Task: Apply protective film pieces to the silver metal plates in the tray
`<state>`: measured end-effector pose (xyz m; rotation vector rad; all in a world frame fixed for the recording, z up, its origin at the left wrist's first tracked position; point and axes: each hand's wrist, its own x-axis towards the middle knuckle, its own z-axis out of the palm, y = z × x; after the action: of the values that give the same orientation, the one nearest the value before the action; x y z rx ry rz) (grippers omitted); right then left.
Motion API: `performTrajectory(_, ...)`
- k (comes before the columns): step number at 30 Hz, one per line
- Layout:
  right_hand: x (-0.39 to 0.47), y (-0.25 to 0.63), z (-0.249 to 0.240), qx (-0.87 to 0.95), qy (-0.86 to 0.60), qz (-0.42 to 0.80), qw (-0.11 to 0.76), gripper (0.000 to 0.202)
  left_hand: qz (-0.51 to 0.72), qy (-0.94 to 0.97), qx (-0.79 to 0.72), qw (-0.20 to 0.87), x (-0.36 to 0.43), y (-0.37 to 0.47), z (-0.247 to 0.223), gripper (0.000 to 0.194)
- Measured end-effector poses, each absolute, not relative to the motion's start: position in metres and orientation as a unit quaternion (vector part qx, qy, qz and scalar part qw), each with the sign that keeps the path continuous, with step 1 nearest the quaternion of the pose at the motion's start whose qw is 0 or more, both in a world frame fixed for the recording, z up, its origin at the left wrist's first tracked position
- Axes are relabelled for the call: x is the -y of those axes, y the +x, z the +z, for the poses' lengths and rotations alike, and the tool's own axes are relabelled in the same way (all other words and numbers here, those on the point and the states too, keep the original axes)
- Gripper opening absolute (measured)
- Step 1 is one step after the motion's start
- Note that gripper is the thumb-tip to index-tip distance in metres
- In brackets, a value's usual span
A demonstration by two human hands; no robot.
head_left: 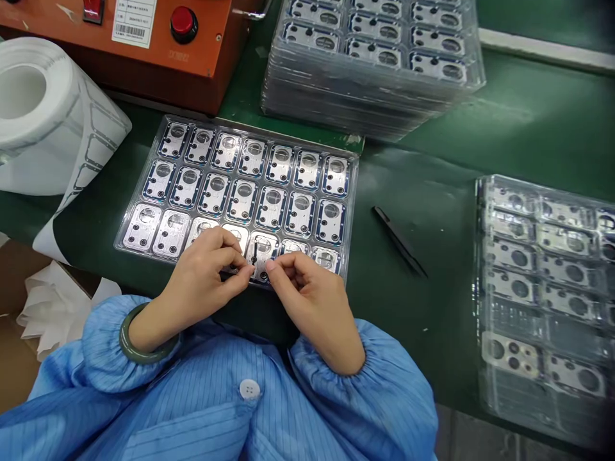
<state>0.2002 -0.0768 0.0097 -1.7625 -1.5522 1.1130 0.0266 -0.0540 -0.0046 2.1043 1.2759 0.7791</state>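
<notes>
A clear plastic tray (137,168) in front of me holds three rows of silver plates, many with dark blue edging. Over its front row, my left hand (206,272) has thumb and forefinger close together at a thin black piece (255,251), which stands out against one silver plate (265,246). My right hand (312,294) is just right of it, fingers curled and thumb and forefinger pressed together at the same plate's right edge. Whatever lies between the right fingertips is too small to make out.
Black tweezers (398,241) lie right of the tray. A tall stack of filled trays (355,96) stands behind, more trays (514,314) at the right. At the left are an orange machine (158,61), a white label roll (52,147) and crumpled backing paper (55,307).
</notes>
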Motion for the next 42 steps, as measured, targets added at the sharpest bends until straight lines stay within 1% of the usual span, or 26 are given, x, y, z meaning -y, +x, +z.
performTrajectory(18, 0.0763, 0.1999, 0.0083, 0.573, -0.658, 0.408, 0.269, 0.018, 0.286, 0.792, -0.471, 0.264, 0.054, 0.0271, -0.0041, 0.009)
performTrajectory(24, 0.0764, 0.1997, 0.0077, 0.573, -0.658, 0.411, 0.265, 0.02, 0.264, 0.795, -0.479, 0.263, 0.0536, 0.0277, -0.0029, 0.008)
performTrajectory(42, 0.0793, 0.1987, 0.0053, 0.588, -0.66, 0.375, 0.279, 0.017, 0.268, 0.805, -0.474, 0.237, 0.0542, 0.0283, -0.0034, 0.01)
